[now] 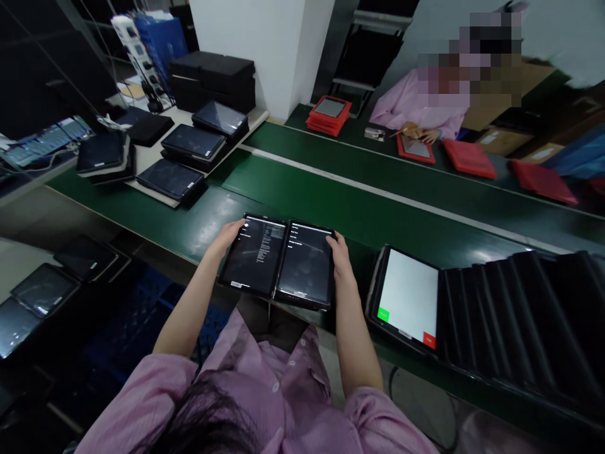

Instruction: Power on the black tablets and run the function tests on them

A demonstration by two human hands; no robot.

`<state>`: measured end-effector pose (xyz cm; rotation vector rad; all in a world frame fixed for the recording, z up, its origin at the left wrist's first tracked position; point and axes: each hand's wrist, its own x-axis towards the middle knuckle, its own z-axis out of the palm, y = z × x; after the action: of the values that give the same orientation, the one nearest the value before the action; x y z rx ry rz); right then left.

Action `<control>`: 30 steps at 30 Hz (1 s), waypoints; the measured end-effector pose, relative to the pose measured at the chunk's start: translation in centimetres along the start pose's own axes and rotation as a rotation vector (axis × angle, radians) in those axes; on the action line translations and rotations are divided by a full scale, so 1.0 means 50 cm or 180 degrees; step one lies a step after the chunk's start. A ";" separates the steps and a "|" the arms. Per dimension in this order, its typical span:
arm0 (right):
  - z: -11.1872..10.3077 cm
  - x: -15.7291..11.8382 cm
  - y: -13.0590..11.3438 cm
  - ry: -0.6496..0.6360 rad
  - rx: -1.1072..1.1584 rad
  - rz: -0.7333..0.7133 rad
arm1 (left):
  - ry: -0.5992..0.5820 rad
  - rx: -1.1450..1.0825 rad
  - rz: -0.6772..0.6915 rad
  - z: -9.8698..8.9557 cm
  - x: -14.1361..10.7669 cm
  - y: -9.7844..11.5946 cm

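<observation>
Two dark tablets lie side by side in front of me at the near edge of the green bench, both screens lit with white menu text. My left hand [230, 236] grips the outer edge of the left tablet [255, 255], near its top corner. Around the outer edge of the right tablet [306, 268] my right hand [339, 252] is closed, its thumb by the screen's upper corner. The tablets' inner edges meet or nearly meet. To the right is another tablet [409, 296] with a white screen and green and red squares in its lower corners.
A long row of dark tablets [515, 315] stands at the right. Stacked tablets [193, 142] and black foam blocks [212, 79] are at the left. Across the green bench [302, 183], a person in pink handles a red-framed item [416, 148], near a red stack [328, 116].
</observation>
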<state>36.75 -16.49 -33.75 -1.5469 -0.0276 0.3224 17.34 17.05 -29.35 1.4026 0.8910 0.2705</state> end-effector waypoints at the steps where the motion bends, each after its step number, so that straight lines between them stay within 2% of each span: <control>1: 0.002 0.003 0.001 0.0041 -0.0031 -0.0005 | 0.0041 -0.0007 -0.0022 0.000 0.004 0.001; 9: 0.005 0.010 0.007 0.0136 -0.0014 -0.0039 | 0.0167 0.0000 -0.0050 0.004 0.006 0.006; 14: 0.010 0.007 0.001 0.0159 0.0022 0.0033 | 0.0273 0.0489 0.0092 0.007 0.006 0.005; 17: 0.011 -0.009 -0.004 0.0068 0.0016 0.0042 | 0.0204 0.0315 0.0148 0.005 0.000 0.002; 20: 0.008 -0.038 -0.006 -0.0204 -0.0016 -0.0167 | 0.0017 0.0066 0.0124 0.000 -0.020 -0.005; 23: 0.004 -0.068 -0.009 -0.0396 -0.0086 -0.0221 | 0.0089 0.0169 0.0077 -0.007 -0.047 -0.016; 26: 0.002 -0.084 -0.013 -0.0420 -0.0212 -0.0203 | 0.0203 0.0308 0.0186 -0.012 -0.068 -0.024; 30: 0.003 -0.084 -0.017 -0.0246 -0.0270 -0.0093 | 0.0245 0.0329 0.0182 -0.015 -0.071 -0.028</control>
<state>32.86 -17.27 -32.15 -1.6159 -0.1258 0.3615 14.05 15.03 -29.24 1.5236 0.9401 0.3276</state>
